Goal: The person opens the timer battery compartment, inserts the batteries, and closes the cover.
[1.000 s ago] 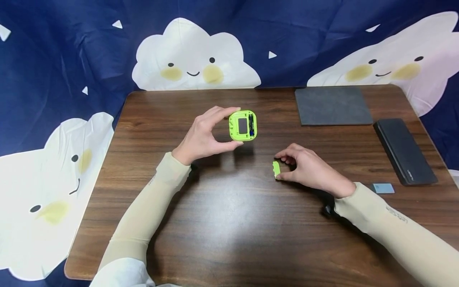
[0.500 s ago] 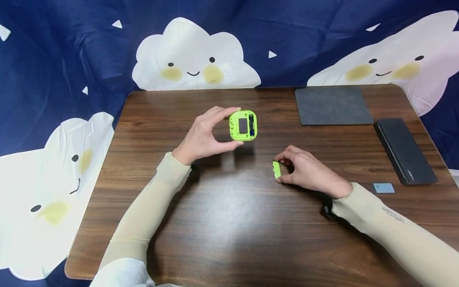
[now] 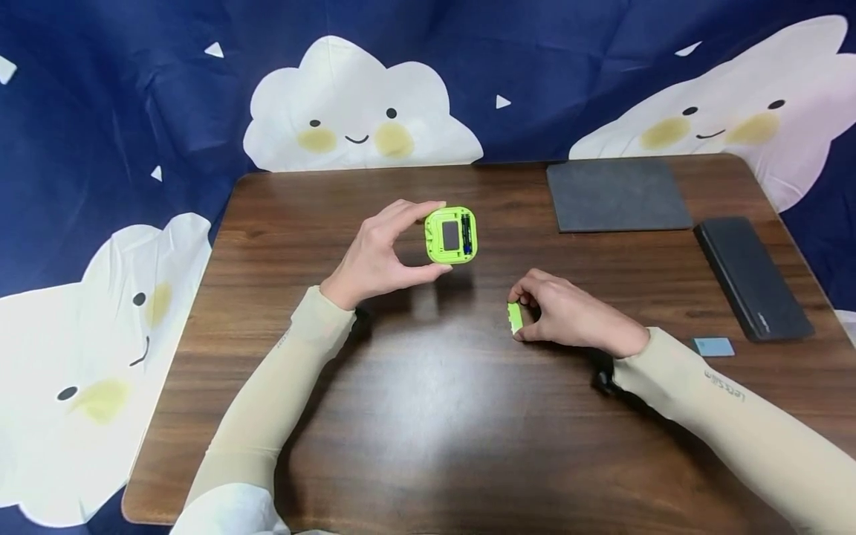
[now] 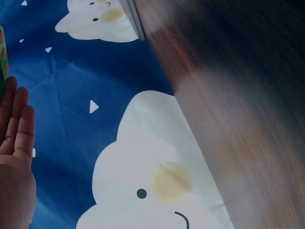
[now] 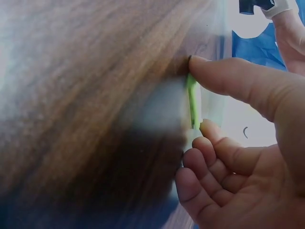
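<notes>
In the head view my left hand (image 3: 377,256) holds a small lime-green square device (image 3: 451,236) by its upper and lower edges, thumb below and fingers above. Its back faces me, with a dark rectangle in the middle and a dark battery (image 3: 467,234) in an uncovered slot on the right. My right hand (image 3: 578,312) pinches a small lime-green battery cover (image 3: 515,318) end to end between thumb and forefinger. The right wrist view shows this cover (image 5: 193,105) edge-on, with the other fingers curled below. Only a sliver of the device (image 4: 3,62) enters the left wrist view.
Both hands are over a brown wooden table (image 3: 414,446). A flat dark grey board (image 3: 618,197) lies at the back right, near a long black case (image 3: 754,279). A small light-blue card-like piece (image 3: 713,347) is beside my right forearm. A blue cloud-patterned cloth (image 3: 535,59) hangs behind.
My right hand has drawn slightly left, its forefinger bending closer over the cover's end. The left hand and the device stay almost still. The head view has shifted a little.
</notes>
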A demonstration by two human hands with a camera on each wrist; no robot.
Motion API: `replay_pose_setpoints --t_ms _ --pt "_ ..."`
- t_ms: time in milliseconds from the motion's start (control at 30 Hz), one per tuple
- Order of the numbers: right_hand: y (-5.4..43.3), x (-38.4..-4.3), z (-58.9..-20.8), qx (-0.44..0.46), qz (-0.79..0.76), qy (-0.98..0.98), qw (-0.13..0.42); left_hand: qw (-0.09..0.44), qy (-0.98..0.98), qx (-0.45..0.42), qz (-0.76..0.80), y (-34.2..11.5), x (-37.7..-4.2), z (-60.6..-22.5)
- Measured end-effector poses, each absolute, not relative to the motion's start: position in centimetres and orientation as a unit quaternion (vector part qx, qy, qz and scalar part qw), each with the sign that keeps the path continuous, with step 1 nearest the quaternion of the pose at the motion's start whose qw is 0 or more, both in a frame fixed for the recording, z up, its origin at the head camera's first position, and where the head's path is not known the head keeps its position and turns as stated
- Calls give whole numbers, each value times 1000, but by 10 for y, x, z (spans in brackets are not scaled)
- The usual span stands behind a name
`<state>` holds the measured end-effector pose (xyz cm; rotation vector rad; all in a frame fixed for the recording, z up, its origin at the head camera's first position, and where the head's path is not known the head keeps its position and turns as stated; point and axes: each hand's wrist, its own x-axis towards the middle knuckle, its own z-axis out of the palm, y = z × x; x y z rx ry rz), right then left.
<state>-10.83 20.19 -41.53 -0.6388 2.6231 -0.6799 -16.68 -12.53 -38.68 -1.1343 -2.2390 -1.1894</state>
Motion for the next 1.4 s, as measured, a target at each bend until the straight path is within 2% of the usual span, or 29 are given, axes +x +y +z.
replay_pose_setpoints --t_ms 333,800,1400 --pt "200 -103 -416 -230 -254 924 171 178 -791 -406 -422 -126 -168 -388" --pt "202 -105 -414 -223 -293 908 201 174 -795 -404 -419 -127 -168 -389" --pt "203 -106 -415 -240 -340 886 203 169 -801 -398 -415 -127 -170 -386"
